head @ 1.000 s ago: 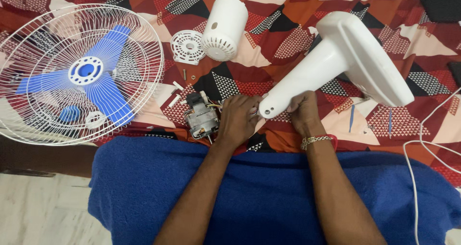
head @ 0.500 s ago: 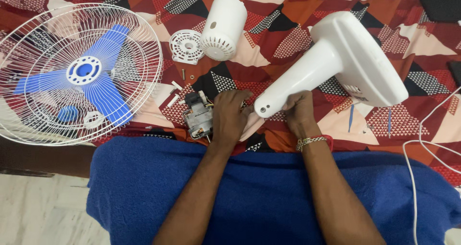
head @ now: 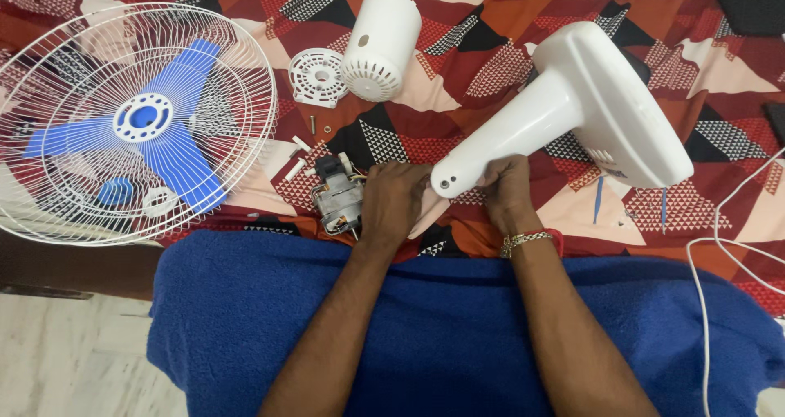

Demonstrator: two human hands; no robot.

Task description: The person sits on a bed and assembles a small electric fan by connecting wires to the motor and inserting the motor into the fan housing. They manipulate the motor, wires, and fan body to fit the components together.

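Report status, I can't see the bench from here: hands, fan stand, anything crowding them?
Left hand and right hand both at the neck end of the white fan stand. Bare motor just left of them. Loose screws nearby.

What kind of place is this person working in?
Probably a home, on a bed or floor mat rather than a workshop: a patterned cloth serves as the work surface, a blue blanket covers the lap, and fan parts lie spread out.

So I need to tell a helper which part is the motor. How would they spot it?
Start at the big white fan cage with blue blades on the left. Just right of its lower edge, beside the left hand, lies the motor. It is the only bare metal block among white plastic parts.
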